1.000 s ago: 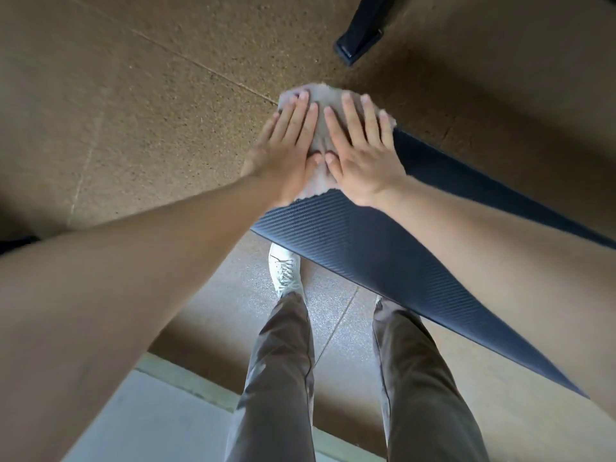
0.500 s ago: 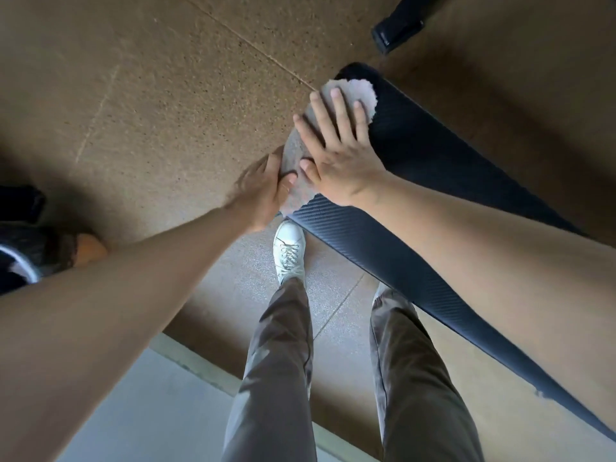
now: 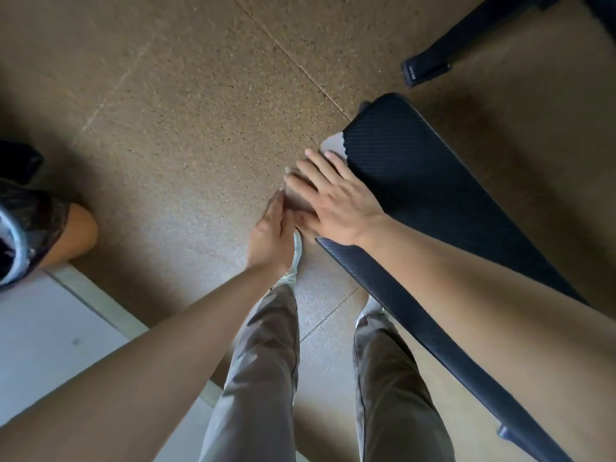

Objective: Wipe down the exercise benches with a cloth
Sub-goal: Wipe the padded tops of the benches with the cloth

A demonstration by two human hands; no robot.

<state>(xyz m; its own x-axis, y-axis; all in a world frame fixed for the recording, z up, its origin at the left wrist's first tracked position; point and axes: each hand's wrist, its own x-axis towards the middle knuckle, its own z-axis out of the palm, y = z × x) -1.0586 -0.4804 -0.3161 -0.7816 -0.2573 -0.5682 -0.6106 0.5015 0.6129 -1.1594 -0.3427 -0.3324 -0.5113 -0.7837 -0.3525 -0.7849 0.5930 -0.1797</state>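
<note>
Head view: my right hand (image 3: pixel 336 205) lies flat, fingers spread, pressing the pale soft cloth (image 3: pixel 333 149) against the long side of the black, carbon-weave padded worktop (image 3: pixel 433 181). My left hand (image 3: pixel 271 235), fingers straight together, touches beside it above speckled cork-like floor (image 3: pixel 186 105).

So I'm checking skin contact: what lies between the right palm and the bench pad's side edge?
In the head view, the cloth lies under the right hand, pressed against the bench pad edge.

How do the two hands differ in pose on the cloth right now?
The right hand lies flat, fingers spread, palm down on the grey cloth along the black padded bench edge. The left hand stands edge-on with fingers together, beside the bench. Both touch the cloth.
</note>
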